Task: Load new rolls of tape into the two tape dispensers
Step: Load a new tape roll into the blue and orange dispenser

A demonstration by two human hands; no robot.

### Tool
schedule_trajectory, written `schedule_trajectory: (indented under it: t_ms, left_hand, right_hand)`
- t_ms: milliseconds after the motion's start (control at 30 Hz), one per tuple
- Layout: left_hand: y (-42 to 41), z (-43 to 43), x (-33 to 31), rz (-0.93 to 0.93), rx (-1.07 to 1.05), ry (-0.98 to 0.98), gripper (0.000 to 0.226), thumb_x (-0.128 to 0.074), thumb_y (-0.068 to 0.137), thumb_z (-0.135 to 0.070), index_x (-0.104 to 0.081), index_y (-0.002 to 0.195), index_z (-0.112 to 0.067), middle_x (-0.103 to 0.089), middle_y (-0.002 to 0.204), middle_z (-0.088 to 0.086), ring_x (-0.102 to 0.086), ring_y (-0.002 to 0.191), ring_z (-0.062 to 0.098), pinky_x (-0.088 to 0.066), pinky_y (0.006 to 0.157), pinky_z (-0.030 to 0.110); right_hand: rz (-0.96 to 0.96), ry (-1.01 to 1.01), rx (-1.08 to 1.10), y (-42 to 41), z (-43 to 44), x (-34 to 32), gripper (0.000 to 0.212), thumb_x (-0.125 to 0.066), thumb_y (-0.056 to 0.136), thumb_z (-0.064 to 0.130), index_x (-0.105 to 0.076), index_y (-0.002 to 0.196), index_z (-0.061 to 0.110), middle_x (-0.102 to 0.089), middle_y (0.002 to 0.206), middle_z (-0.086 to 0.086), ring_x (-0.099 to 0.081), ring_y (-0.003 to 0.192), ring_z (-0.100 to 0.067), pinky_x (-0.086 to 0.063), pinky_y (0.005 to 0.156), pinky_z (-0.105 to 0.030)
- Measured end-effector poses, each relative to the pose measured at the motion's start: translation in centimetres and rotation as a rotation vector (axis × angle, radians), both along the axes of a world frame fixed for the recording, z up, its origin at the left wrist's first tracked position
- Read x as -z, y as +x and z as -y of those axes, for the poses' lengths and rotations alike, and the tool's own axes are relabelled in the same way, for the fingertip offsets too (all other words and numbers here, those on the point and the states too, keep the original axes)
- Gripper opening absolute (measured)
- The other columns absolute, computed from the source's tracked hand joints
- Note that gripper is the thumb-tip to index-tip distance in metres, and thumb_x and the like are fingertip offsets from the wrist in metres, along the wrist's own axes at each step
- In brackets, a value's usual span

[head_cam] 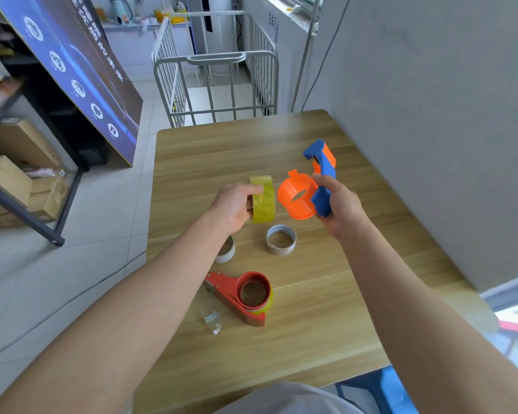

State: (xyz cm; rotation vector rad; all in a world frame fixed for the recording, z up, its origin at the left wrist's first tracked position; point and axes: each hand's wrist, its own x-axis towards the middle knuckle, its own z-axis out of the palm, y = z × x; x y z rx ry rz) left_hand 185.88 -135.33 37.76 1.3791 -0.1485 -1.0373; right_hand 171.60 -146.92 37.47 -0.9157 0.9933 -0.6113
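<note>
Now, line by line:
New roll: the yellow tape roll (263, 199) is held on edge above the worktop (326, 294), its open core turned toward the orange drum, likely so it can slide straight on.
Dispenser in hand: the blue-and-orange dispenser (308, 189) is raised with its bare drum facing the roll; the two are just beside each other, not yet joined.
Left hand (237, 206): closed around the roll's rim, fingers partly inside the core.
Right hand (338, 204): wrapped shut on the blue handle, steadying the drum.
Second dispenser: the red dispenser (245, 297) lies near the person, already carrying a roll, so half the task looks done.
Leftovers: two empty cores (281, 239) rest between, one half hidden under the left forearm.
</note>
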Motion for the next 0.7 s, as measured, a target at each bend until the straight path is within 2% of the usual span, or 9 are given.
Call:
schedule_trajectory:
  t_ms: [33, 100, 167, 300, 367, 467, 533, 600, 700]
  left_hand:
    - [-0.1, -0.1, 0.0, 0.013, -0.012, -0.015, 0.022, -0.057, 0.085, 0.000, -0.061, 0.107, 0.003, -0.065, 0.101, 0.017, -0.065, 0.079, 0.022, -0.054, 0.067, 0.035]
    - [-0.2, -0.2, 0.2, 0.025, -0.065, -0.038, 0.025, -0.058, 0.085, 0.001, -0.060, 0.109, 0.005, -0.065, 0.106, 0.019, -0.065, 0.079, 0.022, -0.054, 0.070, 0.034]
    - [-0.2, -0.3, 0.2, 0.020, -0.111, -0.030, 0.022, -0.064, 0.084, -0.010, -0.062, 0.103, 0.001, -0.067, 0.108, 0.018, -0.066, 0.081, 0.023, -0.055, 0.072, 0.035]
    - [-0.1, -0.3, 0.2, 0.018, -0.152, 0.000, 0.027, -0.067, 0.083, -0.030, -0.065, 0.091, -0.005, -0.071, 0.092, 0.015, -0.069, 0.078, 0.025, -0.058, 0.073, 0.037]
    - [-0.2, -0.3, 0.0, 0.012, -0.105, -0.014, 0.022, -0.067, 0.083, -0.025, -0.064, 0.093, -0.005, -0.070, 0.098, 0.015, -0.068, 0.082, 0.025, -0.057, 0.071, 0.037]
    - [-0.4, -0.3, 0.0, 0.033, -0.080, -0.037, 0.010, -0.064, 0.083, -0.006, -0.063, 0.093, -0.003, -0.067, 0.102, 0.016, -0.066, 0.079, 0.022, -0.054, 0.064, 0.034]
    - [-0.5, -0.1, -0.1, 0.042, -0.112, -0.030, 0.009, -0.067, 0.082, -0.008, -0.063, 0.090, -0.004, -0.068, 0.100, 0.014, -0.067, 0.078, 0.021, -0.054, 0.063, 0.032]
    - [-0.5, 0.1, 0.0, 0.048, -0.134, -0.013, 0.015, -0.070, 0.080, -0.017, -0.064, 0.089, -0.006, -0.069, 0.095, 0.012, -0.067, 0.079, 0.022, -0.056, 0.067, 0.034]
    - [-0.6, 0.3, 0.0, 0.061, -0.140, 0.010, 0.021, -0.072, 0.078, -0.028, -0.065, 0.086, -0.009, -0.071, 0.097, 0.013, -0.068, 0.090, 0.028, -0.056, 0.083, 0.041]
  right_hand:
    - [0.002, -0.003, -0.001, -0.1, -0.1, -0.1, 0.015, -0.076, 0.071, 0.024, -0.067, 0.081, 0.017, -0.067, 0.085, -0.002, -0.062, 0.077, -0.017, -0.050, 0.075, -0.034]
    - [0.000, -0.010, -0.005, -0.2, -0.2, -0.2, 0.016, -0.076, 0.070, 0.024, -0.067, 0.081, 0.017, -0.067, 0.085, -0.002, -0.062, 0.076, -0.018, -0.050, 0.075, -0.034]
    - [-0.001, -0.024, -0.014, -0.3, -0.4, -0.3, 0.015, -0.076, 0.071, 0.025, -0.068, 0.080, 0.017, -0.067, 0.083, -0.002, -0.062, 0.074, -0.017, -0.049, 0.070, -0.032]
    - [0.000, -0.046, -0.036, -0.5, -0.8, -0.5, 0.016, -0.075, 0.071, 0.024, -0.068, 0.082, 0.015, -0.067, 0.076, 0.000, -0.061, 0.065, -0.014, -0.048, 0.059, -0.026]
    - [-0.004, -0.054, -0.046, -0.6, -1.0, -0.6, 0.020, -0.075, 0.072, 0.024, -0.066, 0.086, 0.012, -0.065, 0.074, 0.000, -0.059, 0.063, -0.014, -0.046, 0.058, -0.026]
    - [-0.019, -0.075, -0.061, -0.6, -1.3, -0.7, 0.027, -0.075, 0.074, 0.022, -0.062, 0.093, 0.008, -0.061, 0.072, -0.001, -0.057, 0.060, -0.013, -0.045, 0.057, -0.026]
    - [-0.025, -0.097, -0.087, -0.7, -1.4, -0.8, 0.021, -0.074, 0.075, 0.021, -0.061, 0.088, 0.010, -0.060, 0.068, 0.001, -0.057, 0.053, -0.010, -0.044, 0.053, -0.024]
    - [-0.024, -0.118, -0.110, -0.7, -1.5, -0.8, 0.017, -0.073, 0.076, 0.020, -0.060, 0.083, 0.013, -0.060, 0.063, 0.004, -0.056, 0.043, -0.005, -0.043, 0.047, -0.020]
    - [-0.027, -0.131, -0.123, -0.6, -1.6, -0.8, 0.019, -0.074, 0.075, 0.021, -0.058, 0.081, 0.014, -0.059, 0.061, 0.005, -0.055, 0.040, -0.003, -0.043, 0.043, -0.018]
